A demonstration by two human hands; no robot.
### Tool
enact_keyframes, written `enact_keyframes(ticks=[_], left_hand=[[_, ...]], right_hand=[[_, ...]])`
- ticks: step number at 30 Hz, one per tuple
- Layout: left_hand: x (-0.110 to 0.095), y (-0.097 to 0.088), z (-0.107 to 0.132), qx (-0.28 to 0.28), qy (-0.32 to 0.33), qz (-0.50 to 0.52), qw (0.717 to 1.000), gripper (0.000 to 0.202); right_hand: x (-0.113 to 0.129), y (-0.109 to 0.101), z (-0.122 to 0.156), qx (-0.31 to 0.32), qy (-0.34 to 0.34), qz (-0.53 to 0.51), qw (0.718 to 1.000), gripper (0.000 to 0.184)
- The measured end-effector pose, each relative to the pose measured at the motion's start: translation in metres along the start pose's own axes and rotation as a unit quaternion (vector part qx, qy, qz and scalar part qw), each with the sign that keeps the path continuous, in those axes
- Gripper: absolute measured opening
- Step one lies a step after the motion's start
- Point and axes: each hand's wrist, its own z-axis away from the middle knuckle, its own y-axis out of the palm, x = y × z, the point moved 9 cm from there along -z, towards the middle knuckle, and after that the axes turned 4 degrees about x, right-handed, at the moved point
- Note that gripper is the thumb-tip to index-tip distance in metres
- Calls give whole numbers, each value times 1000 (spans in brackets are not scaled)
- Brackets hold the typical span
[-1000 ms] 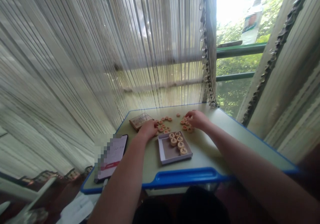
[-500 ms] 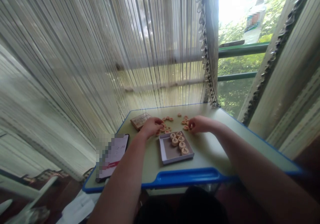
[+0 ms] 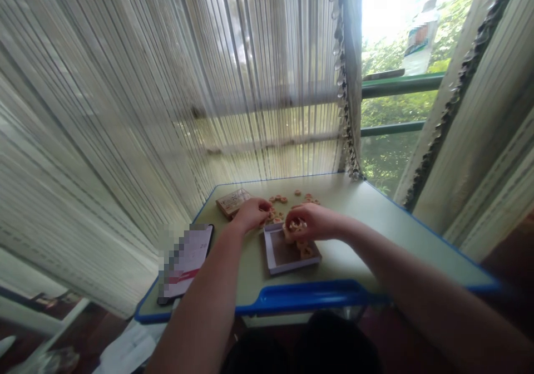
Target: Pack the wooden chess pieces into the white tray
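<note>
A shallow grey box (image 3: 278,254) lies on a green table with a blue rim (image 3: 308,296). Round wooden game pieces (image 3: 303,249) sit in the box's right side. More loose pieces (image 3: 280,200) are scattered on the table behind it. My right hand (image 3: 311,222) hovers over the box's far end, fingers curled round a few pieces. My left hand (image 3: 250,213) rests on the table left of the loose pieces, fingers bent over some of them.
A phone (image 3: 186,262) lies at the table's left front corner. A small cardboard lid (image 3: 232,201) sits behind my left hand. String curtains (image 3: 167,96) hang close behind the table; a window with green bars (image 3: 396,84) is at the right.
My right hand has moved left from the loose pieces to above the box, carrying pieces. My left hand has stayed near the loose pieces, fingers curling.
</note>
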Motion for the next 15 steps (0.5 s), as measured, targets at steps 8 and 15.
enact_keyframes(ticks=[8,15], left_hand=[[-1,-4,-4,-35,27,-36,998,27],[-6,-4,-4,-45,30,-66,996,25]], right_hand=[[32,24,-5,-19,-75,107,991,16],[35,25,-4,3,-85,106,991,15]])
